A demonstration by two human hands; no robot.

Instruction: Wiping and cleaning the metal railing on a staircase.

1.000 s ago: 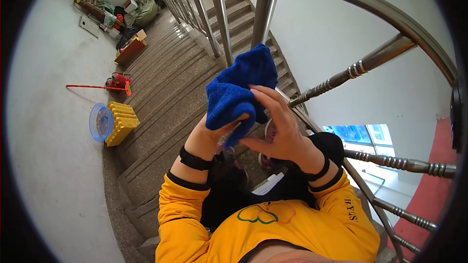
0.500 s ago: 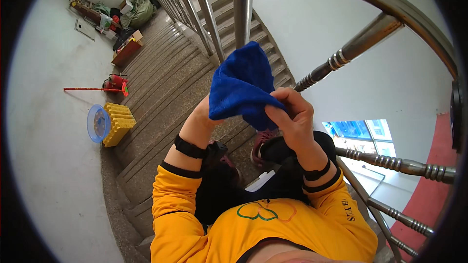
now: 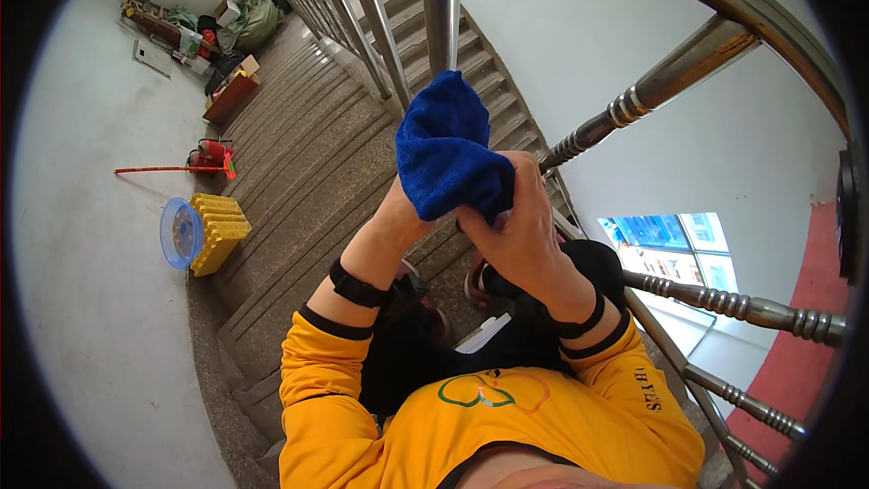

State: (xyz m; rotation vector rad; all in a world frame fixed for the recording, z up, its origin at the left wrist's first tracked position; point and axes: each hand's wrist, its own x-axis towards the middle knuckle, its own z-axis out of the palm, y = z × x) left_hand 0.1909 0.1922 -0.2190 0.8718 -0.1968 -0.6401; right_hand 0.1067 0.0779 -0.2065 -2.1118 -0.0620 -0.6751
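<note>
Beside one steel baluster (image 3: 441, 9), two hands, left (image 3: 403, 217) and right (image 3: 516, 226), clutch one bunched blue cloth (image 3: 448, 149).

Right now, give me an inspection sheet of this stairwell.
Surface: speckled stone stairs, bare where seen.
Job's things: blue cloth, bunched up beside a steel baluster.
Clutter: yellow crate and blue basin by the wall; red-handled tool; boxes and bags on the lower landing.
Hands: left hand and right hand both grip the cloth.
Cables: nothing seen.
Surroundings: white walls, steel railing, window.
</note>
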